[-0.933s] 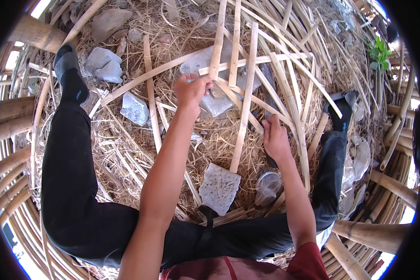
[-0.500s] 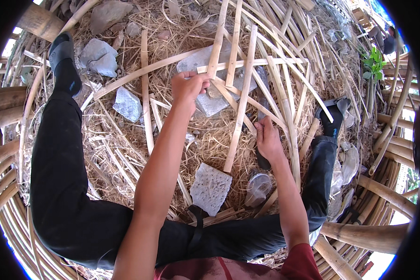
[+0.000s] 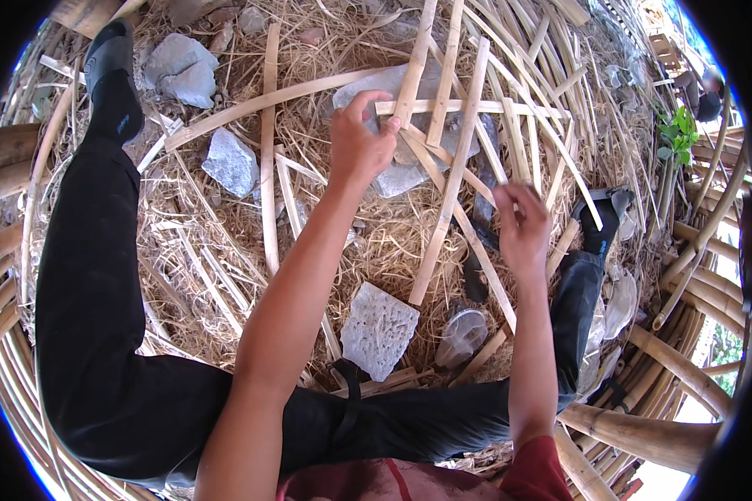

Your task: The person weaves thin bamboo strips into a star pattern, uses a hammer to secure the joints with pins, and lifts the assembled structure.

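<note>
Pale flat bamboo strips (image 3: 449, 179) lie crossed over one another above a flat grey stone (image 3: 393, 181). My left hand (image 3: 361, 146) is at the left end of a crosswise strip (image 3: 443, 106), thumb and forefinger spread apart around the crossing without gripping. To the right, my right hand (image 3: 524, 230) is raised with its fingers curled, slightly blurred; the fingertips meet a slanting strip (image 3: 489, 150). A long dark blade-like tool (image 3: 475, 280) lies under the strips, partly hidden by them.
A pitted grey stone (image 3: 380, 331) and a clear plastic cup (image 3: 462, 336) lie near my legs. More rocks (image 3: 231, 163) sit at left among shavings. A bundle of strips (image 3: 530, 50) fans out at upper right. Bamboo poles (image 3: 643, 434) curve around the sides.
My left fingers have opened from their pinch on the crossed strips. My right hand has let go of a slanting strip and moved up and right to others.
</note>
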Available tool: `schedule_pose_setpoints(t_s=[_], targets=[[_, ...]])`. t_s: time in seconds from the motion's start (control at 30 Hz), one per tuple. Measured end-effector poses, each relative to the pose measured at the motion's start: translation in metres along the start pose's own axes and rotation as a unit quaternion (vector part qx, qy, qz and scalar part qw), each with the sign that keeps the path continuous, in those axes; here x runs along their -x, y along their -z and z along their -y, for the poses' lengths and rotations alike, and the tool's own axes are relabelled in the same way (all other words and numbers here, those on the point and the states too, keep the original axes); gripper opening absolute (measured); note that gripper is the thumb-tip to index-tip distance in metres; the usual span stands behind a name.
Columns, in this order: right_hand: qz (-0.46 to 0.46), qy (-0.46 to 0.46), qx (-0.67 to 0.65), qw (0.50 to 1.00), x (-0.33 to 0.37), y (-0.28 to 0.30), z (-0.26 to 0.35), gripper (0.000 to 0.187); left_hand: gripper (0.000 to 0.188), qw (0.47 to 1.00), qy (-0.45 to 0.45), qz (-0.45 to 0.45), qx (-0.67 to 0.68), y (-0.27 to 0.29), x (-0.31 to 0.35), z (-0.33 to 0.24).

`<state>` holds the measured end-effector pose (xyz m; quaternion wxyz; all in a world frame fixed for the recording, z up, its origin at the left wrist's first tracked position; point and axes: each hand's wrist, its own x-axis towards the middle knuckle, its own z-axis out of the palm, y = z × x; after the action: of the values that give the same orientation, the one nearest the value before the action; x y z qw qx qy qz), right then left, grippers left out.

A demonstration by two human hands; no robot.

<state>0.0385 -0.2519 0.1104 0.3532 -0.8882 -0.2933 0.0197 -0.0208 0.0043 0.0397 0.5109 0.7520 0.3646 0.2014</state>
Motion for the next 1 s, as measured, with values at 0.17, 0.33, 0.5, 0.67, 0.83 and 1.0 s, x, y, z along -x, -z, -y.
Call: schedule_pose_setpoints(t_s=[0.17,0.33,0.5,0.67,0.83,1.0], targets=[[0.029,-0.04,-0.183,0.982,-0.075,-0.059,0.041,0.014,0.019,0.991,-0.135,0.002,-0.02,0.009,-0.002,0.022],[0.035,0.005,-0.172,0.985,-0.097,-0.099,0.037,0.013,0.023,0.974,-0.225,0.007,-0.009,0.006,0.003,0.027],[0.013,0.056,-0.182,0.982,-0.093,-0.115,0.042,0.01,0.032,0.981,-0.189,0.031,0.006,0.014,0.005,0.034],[0.027,0.101,-0.091,0.99,-0.097,-0.108,0.048,0.005,0.039,0.983,-0.181,0.033,-0.008,0.012,0.004,0.034],[0.016,0.133,-0.064,0.989,-0.096,-0.108,0.047,0.004,0.04,0.981,-0.191,0.021,0.0,0.011,0.004,0.034],[0.009,0.151,-0.036,0.988,-0.097,-0.108,0.046,0.002,0.036,0.983,-0.185,0.018,0.005,0.007,0.006,0.033]])
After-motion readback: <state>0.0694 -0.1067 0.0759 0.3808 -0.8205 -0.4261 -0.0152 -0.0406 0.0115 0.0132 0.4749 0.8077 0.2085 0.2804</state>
